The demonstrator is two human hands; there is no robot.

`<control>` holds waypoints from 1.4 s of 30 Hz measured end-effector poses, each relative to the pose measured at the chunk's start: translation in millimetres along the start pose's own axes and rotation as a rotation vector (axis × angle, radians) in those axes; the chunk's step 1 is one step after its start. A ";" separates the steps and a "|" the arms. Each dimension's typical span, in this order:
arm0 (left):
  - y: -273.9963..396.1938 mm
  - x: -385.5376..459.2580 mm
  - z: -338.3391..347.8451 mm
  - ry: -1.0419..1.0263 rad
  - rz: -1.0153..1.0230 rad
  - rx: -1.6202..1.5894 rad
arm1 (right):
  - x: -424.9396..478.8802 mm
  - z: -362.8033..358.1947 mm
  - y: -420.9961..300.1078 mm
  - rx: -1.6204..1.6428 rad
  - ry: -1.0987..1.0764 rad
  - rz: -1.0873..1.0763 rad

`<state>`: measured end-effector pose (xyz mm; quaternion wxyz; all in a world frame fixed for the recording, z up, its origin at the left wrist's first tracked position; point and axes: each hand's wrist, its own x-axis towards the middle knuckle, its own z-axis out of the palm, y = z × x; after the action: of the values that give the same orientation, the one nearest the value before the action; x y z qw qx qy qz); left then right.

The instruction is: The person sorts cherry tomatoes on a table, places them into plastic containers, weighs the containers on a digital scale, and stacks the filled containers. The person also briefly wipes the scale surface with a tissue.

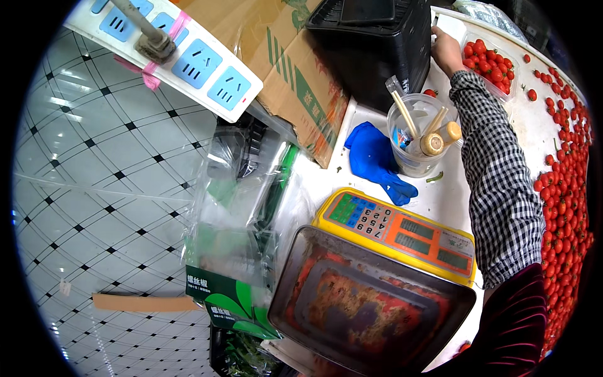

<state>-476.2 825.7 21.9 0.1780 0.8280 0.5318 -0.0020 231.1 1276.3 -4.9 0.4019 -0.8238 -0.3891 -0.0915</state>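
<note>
My left hand (446, 51) is at the upper right, reaching out in a black-and-white checked sleeve. Its fingers are bent at the edge of a flat white piece (451, 27), beside a stack of black plastic trays (367, 52). The fingertips are partly hidden, so a grip cannot be made out. Just right of the hand is a clear plastic punnet (508, 95) filled with red cherry tomatoes (490, 63). Many loose cherry tomatoes (563, 226) are spread along the right side of the white table (518, 118). My right hand is out of view.
Before me sits a yellow electronic scale (339, 198) with a worn metal pan (372, 315). Beyond it are a blue glove (372, 160) and a plastic tub (414, 165) of wooden-handled tools. Leftward are plastic packaging bags (240, 235), a cardboard box (301, 94) and a power strip (198, 61).
</note>
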 end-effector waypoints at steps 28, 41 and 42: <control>-31.3 -4.0 -42.7 0.153 0.187 -0.229 | -202.3 -386.0 -26.7 0.751 0.042 0.254; 184.0 -2.1 -163.1 -0.611 -0.051 -1.448 | -380.3 -530.2 -84.0 1.104 -0.156 0.272; 220.2 6.6 -158.0 -0.796 -0.097 -1.533 | -394.1 -539.1 -95.1 1.077 -0.180 0.278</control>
<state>-308.7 796.7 233.1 0.8601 0.3934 0.3193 0.0597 -17.7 692.8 224.5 0.7392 -0.5504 -0.3012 0.2447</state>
